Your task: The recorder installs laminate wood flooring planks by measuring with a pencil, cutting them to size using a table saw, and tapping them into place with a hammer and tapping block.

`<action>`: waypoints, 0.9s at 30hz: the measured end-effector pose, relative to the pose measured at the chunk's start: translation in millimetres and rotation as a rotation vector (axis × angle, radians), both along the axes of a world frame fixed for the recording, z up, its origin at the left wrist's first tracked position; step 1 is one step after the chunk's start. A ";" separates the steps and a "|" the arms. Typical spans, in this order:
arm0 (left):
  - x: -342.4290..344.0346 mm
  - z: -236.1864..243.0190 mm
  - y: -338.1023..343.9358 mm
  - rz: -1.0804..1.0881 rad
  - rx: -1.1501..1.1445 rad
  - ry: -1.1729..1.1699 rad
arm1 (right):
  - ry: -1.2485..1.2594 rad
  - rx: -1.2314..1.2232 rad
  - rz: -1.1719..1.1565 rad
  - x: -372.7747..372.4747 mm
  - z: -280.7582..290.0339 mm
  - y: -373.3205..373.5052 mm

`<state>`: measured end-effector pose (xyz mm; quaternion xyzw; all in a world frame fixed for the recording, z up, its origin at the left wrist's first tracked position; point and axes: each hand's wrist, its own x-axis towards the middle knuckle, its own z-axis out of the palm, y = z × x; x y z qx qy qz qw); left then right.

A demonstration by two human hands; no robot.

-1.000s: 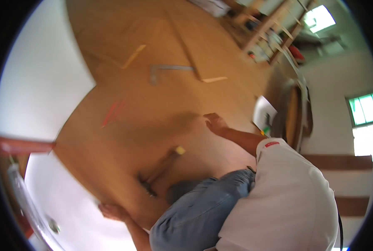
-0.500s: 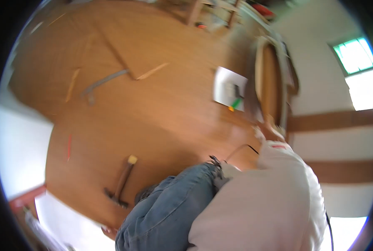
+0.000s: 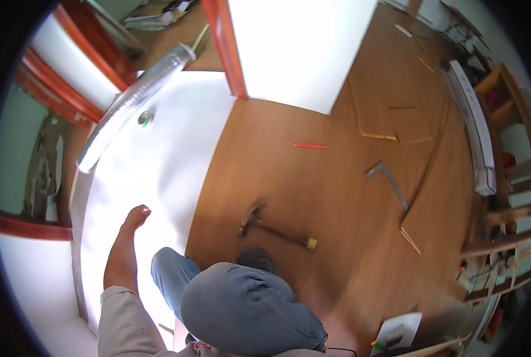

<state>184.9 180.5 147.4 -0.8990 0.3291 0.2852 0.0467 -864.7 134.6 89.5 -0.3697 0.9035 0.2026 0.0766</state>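
Observation:
My left hand [image 3: 137, 216] is closed, at the end of a bare forearm, over the white underlay sheet [image 3: 176, 128]. Its fingers are curled downward, so what is inside them, if anything, is hidden. My right hand is out of view. A hammer [image 3: 277, 232] lies on the wooden floor [image 3: 265, 172] in front of my bent knee. Beyond it lies a red pencil [image 3: 310, 146], and to the right a metal carpenter's square [image 3: 390, 181]. On the white sheet stand a small tape roll [image 3: 145, 119] and, along its far-left edge, a long silvery roll [image 3: 135, 108].
A white wall end [image 3: 295, 53] with a red-brown door frame [image 3: 225, 47] juts in at the back. Thin wood strips [image 3: 409, 240] lie on the floor. A long white carton [image 3: 470, 128] and wooden shelving [image 3: 497, 253] line the right. Near lower right is a paper sheet [image 3: 401, 327].
My view has swung left, from the wall and long board to the white sheet and doorways. My left hand has come into view; my right hand, earlier near the board, has left it.

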 end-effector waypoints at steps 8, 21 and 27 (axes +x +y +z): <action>13.7 -59.2 72.9 -0.088 -0.034 0.049 | 0.015 0.180 0.080 1.2 -2.9 -11.2; -71.7 -150.9 -5.3 -0.327 -0.055 0.053 | -0.535 -0.041 -0.116 -48.6 14.2 221.6; -58.8 -160.3 -3.1 -0.319 -0.102 0.086 | 0.116 0.130 -0.256 -63.5 29.6 282.4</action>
